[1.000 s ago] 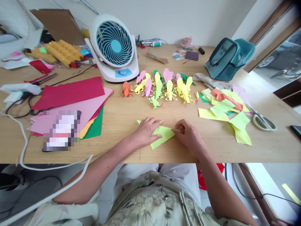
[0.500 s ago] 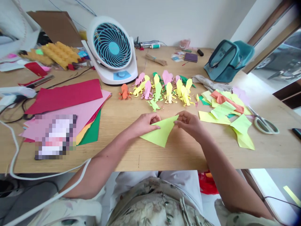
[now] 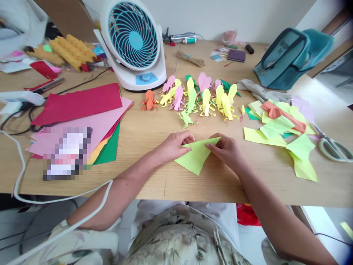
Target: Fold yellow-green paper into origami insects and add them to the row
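A yellow-green paper (image 3: 195, 157), folded to a triangle-like shape, is held just above the table near its front edge. My left hand (image 3: 179, 144) pinches its upper left part between thumb and fingers. At the upper right corner, my right hand (image 3: 224, 147) grips the paper, thumb in front and fingers behind. Beyond both hands stand several folded paper figures: an orange one (image 3: 149, 100) at the left, then pink, yellow and green ones. A light green figure (image 3: 186, 118) lies closest to the paper.
Colored sheets (image 3: 79, 106) and a blurred phone (image 3: 67, 154) lie left, beside a white cable (image 3: 20, 173). A fan (image 3: 135, 40) stands behind. On the right are paper scraps (image 3: 278, 125), scissors (image 3: 332, 145), a grey cloth (image 3: 260, 91) and a teal bag (image 3: 289, 59).
The camera view has shifted, so the table items appear moved and slightly larger. My right hand has slid its thumb and fingers further over the paper's right corner. Both hands still hold the paper.
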The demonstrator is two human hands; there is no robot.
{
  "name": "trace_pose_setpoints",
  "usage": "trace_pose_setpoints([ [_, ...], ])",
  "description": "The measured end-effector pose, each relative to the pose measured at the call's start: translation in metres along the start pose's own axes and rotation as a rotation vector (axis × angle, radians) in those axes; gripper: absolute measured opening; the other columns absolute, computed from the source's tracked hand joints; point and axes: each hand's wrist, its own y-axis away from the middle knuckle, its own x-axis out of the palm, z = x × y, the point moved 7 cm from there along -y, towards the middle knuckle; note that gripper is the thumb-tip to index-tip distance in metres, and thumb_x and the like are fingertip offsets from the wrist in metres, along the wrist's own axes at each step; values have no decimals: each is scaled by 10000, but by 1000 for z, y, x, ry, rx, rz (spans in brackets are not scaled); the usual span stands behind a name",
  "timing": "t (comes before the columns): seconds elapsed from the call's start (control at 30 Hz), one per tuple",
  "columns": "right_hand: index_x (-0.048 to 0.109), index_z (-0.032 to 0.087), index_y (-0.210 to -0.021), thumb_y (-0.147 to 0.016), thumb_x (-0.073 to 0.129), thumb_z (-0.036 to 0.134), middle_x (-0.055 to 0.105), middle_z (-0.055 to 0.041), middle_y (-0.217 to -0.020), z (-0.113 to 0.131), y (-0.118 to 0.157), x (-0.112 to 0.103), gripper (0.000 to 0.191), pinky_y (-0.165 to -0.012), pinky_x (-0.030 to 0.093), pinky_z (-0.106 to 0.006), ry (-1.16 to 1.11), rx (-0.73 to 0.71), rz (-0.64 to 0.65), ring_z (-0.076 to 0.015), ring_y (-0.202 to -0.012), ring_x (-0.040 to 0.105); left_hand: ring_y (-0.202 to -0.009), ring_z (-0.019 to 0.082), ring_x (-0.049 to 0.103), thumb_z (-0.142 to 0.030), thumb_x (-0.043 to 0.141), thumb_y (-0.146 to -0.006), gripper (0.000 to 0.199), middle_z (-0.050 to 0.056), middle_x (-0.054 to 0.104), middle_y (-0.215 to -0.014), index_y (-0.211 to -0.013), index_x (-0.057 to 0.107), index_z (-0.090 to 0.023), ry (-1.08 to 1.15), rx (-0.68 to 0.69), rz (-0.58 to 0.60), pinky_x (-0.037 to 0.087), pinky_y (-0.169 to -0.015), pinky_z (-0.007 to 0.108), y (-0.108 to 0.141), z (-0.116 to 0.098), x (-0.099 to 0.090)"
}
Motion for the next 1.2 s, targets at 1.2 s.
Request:
trace_pose_setpoints([
  [1.2,627,180,-881,-818,611,326,356,87,-502,11,6,-6,160,-459,211,-241,212,-59,-101,-92,-463,328,-883,172,624,-96,585,-867,126,42,677,-919,-870,694,-161,-379,316,-62,479,-798,294,9,-6,7],
])
